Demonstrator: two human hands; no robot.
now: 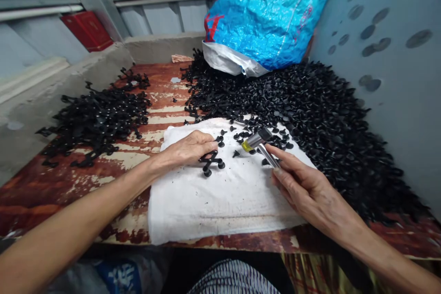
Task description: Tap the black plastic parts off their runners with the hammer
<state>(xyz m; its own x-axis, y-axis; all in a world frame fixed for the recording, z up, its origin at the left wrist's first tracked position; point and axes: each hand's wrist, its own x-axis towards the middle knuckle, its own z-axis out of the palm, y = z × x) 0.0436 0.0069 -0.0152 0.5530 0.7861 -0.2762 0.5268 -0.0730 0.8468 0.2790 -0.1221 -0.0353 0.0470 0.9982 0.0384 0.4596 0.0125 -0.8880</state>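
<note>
My left hand [191, 148] rests over a folded white cloth [237, 204], its fingers closed on a black branched plastic piece [212, 161] with round knobs at its ends. Part of that piece is hidden by the fingers. In my right hand [305, 186] is a small hammer [257, 139] with a metal shaft and a yellow face on one end of its head. The head hangs just right of the piece, tilted, its yellow end toward the left. Small loose black round-headed plastic parts [236, 153] lie scattered on the cloth between and beyond both hands.
A large heap of small black parts [330, 124] covers the right and back of the worn red-brown table [161, 96]. A blue sack [262, 14] leans over it. Branched black pieces [103, 119] are piled at left. A grey panel [386, 73] borders the right side.
</note>
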